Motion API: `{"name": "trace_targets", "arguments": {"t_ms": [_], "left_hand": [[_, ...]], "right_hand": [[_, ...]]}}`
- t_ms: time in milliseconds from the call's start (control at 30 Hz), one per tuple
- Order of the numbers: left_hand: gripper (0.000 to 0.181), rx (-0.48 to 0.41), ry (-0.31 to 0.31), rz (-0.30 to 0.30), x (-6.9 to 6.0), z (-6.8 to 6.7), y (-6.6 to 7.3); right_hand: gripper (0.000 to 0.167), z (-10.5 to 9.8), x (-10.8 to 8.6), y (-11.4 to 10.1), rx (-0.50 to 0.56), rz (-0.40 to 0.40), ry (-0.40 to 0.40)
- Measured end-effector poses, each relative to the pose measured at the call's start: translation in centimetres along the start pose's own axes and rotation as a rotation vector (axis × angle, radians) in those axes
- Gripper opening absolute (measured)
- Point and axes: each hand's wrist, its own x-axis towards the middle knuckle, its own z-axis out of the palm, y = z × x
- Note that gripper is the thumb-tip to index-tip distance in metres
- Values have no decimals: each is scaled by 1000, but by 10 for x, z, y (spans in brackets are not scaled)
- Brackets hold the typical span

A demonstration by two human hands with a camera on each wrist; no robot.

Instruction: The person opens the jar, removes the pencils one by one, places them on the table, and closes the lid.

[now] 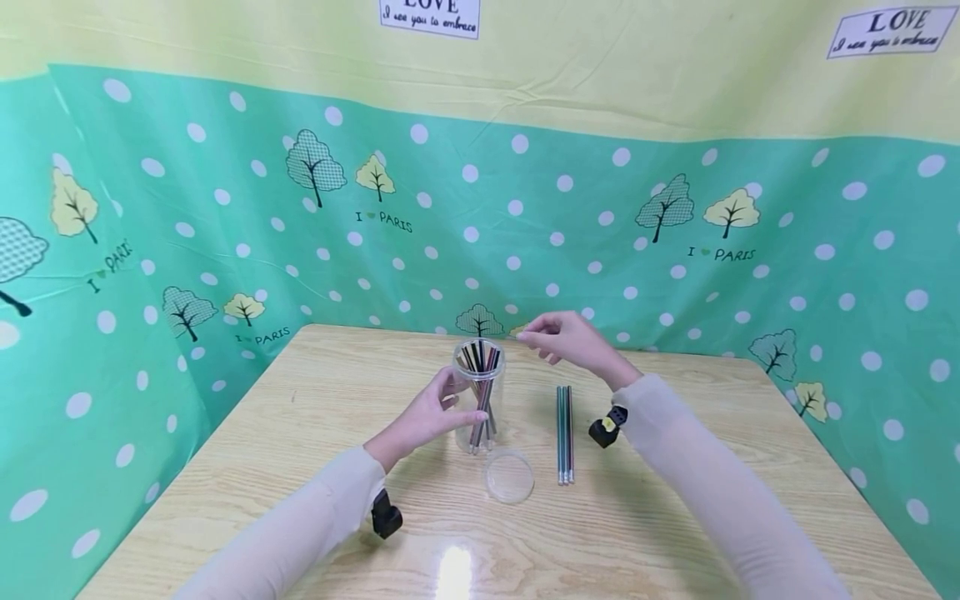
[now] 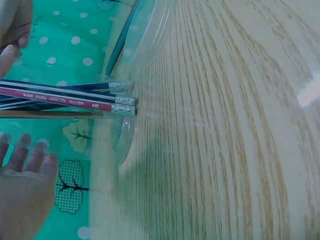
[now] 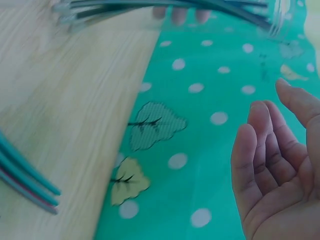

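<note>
A clear cylindrical jar [image 1: 462, 417] stands upright on the table with several pencils [image 1: 482, 400] leaning inside. My left hand [image 1: 431, 410] grips it around the side; in the left wrist view the fingers of that hand [image 2: 25, 195] lie along the clear wall, beside pencils [image 2: 95, 104] with eraser ends at the jar's bottom. To the jar's right, my right hand [image 1: 573, 340] is raised, fingers loosely bent, holding nothing. The right wrist view shows this hand [image 3: 280, 175] apart from the jar [image 3: 135, 20]. Several loose pencils [image 1: 565, 433] lie side by side below it.
A round clear lid [image 1: 509, 477] lies flat on the wooden table [image 1: 315, 467], just in front of the jar. A green polka-dot curtain [image 1: 517, 208] hangs behind the table's back edge and along the sides. Black wrist cameras hang beneath both sleeves.
</note>
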Motion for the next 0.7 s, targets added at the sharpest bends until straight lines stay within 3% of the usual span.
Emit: {"name": "trace_targets", "arguments": {"t_ms": [367, 700], "left_hand": [[81, -11, 3, 12, 2, 1, -2], [77, -20, 1, 31, 2, 2, -1]], "right_hand": [[26, 12, -2, -35, -28, -130, -18], [22, 29, 2, -53, -92, -201, -29]]}}
